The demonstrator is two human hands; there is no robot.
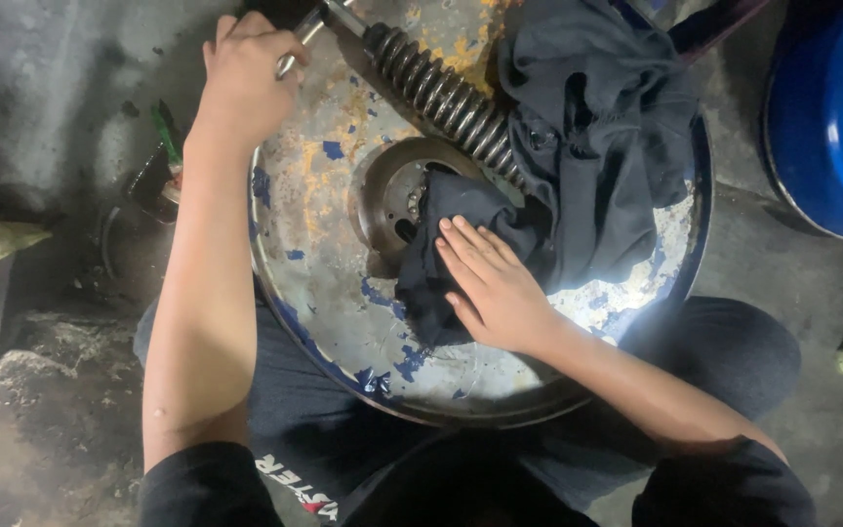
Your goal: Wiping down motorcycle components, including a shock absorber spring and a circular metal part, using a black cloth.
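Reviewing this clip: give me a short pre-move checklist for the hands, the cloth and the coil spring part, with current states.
1. Left hand closed around the shiny metal rod: ok.
2. Right hand flat on the dark grey cloth: ok.
3. Cloth covers the round metal disc: partly, not ok.
4. Dark coil spring rests on the worn, paint-chipped drum lid: ok.
5. Spring's far end free of cloth: cannot tell, hidden.

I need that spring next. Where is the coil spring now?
In the head view, the coil spring lies upper-centre on the drum top, between the left hand and the dark cloth.
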